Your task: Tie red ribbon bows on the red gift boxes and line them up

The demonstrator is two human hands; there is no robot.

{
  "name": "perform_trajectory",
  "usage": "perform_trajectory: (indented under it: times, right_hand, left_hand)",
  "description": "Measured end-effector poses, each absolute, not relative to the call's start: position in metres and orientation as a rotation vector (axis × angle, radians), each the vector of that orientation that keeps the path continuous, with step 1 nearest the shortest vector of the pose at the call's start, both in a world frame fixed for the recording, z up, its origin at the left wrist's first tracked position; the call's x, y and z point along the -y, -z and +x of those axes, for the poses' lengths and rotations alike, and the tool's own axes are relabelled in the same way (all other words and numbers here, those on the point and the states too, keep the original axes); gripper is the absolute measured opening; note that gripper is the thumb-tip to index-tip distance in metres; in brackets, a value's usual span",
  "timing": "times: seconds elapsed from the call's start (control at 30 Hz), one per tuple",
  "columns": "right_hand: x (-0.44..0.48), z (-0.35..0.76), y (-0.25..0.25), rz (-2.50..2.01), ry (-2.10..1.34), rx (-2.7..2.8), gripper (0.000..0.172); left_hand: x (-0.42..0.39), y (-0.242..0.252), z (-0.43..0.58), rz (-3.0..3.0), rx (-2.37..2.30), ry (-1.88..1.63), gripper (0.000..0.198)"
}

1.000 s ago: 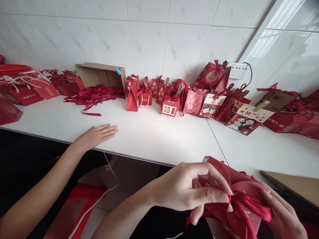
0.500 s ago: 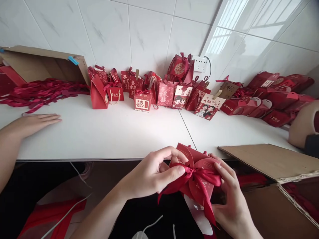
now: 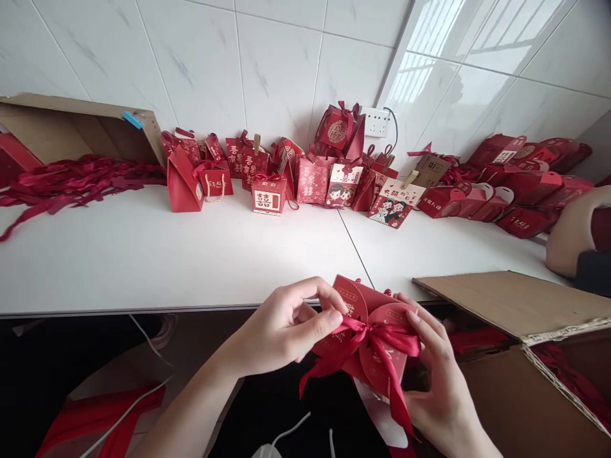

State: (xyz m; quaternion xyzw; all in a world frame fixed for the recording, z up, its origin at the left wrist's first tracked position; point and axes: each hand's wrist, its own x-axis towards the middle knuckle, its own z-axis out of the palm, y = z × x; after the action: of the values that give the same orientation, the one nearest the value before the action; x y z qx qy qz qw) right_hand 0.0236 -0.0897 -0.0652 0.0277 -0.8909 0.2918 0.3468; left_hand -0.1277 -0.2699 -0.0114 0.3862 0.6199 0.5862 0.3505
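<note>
A red gift box (image 3: 347, 294) with gold lettering is held up just in front of the table edge. Across its front is a red ribbon (image 3: 380, 337) tied in a bow, with tails hanging below. My left hand (image 3: 296, 324) pinches the bow's left loop between thumb and fingertips. Around the right side of the box my right hand (image 3: 436, 369) is closed, fingers over the top right corner and thumb underneath. The lower back of the box is hidden.
On the white table (image 3: 119, 267) stand several finished red boxes (image 3: 270, 195) along the wall. A carton (image 3: 86, 130) with loose ribbons (image 3: 81, 181) lies at left. More red boxes (image 3: 520, 184) are piled right; an open carton (image 3: 506, 305) is near. Another person's arm (image 3: 575, 238) shows at right.
My left hand has shifted slightly left, drawing the left loop outward. The other person's hand on the table at left has gone from view. The camera has turned a little.
</note>
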Motion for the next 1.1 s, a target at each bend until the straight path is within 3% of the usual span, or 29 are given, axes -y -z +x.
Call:
perform_trajectory:
  times: [0.77, 0.9, 1.0, 1.1]
  right_hand:
    - [0.087, 0.029, 0.058, 0.06, -0.733, 2.293, 0.087]
    - [0.085, 0.032, 0.058, 0.036, -0.744, 2.286, 0.084]
    - [0.084, 0.032, 0.057, 0.04, -0.756, 2.284, 0.085]
    - [0.084, 0.033, 0.056, 0.037, -0.761, 2.283, 0.086]
  left_hand:
    - [0.258, 0.013, -0.127, 0.892, -1.929, -1.649, 0.02]
    - [0.256, 0.013, -0.121, 0.955, -2.075, -1.508, 0.031]
    - [0.252, 0.017, -0.113, 1.086, -2.194, -1.507, 0.025]
    - [0.247, 0.021, -0.105, 1.272, -2.302, -1.716, 0.013]
